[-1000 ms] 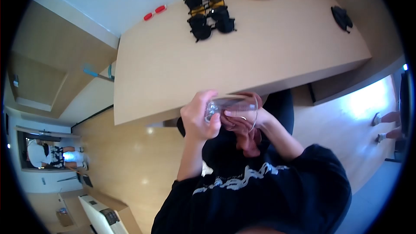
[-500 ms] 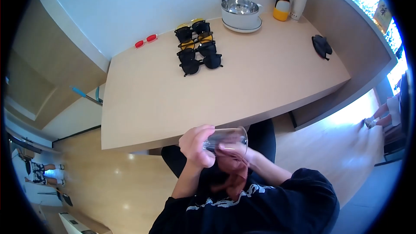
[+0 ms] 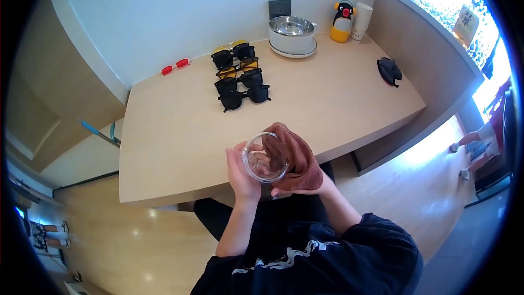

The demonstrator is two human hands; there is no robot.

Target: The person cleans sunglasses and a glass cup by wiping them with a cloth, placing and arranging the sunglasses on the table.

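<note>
A clear drinking glass (image 3: 266, 157) is held above the table's front edge, its round rim facing me. My left hand (image 3: 242, 177) wraps round its left side, fingers closed. A reddish-brown cloth (image 3: 301, 165) drapes over my right hand (image 3: 324, 187) and lies against the glass's right side. Most of the right hand's fingers are hidden by the cloth, which it grips. Farther back on the table (image 3: 169, 131) is a column of several pairs of sunglasses (image 3: 244, 97), some dark and some with yellow lenses.
Red glasses (image 3: 176, 66) lie near the wall. A white bowl with a steel inside (image 3: 292, 35) stands on a plate. At the back right are a penguin figure (image 3: 342, 22), a white cup (image 3: 361, 22) and a dark folded item (image 3: 389, 72). Other people stand at both edges.
Both hands have raised the glass and turned its rim from sideways to facing me. The cloth, which hung down near my lap, now covers my right hand beside the glass.
</note>
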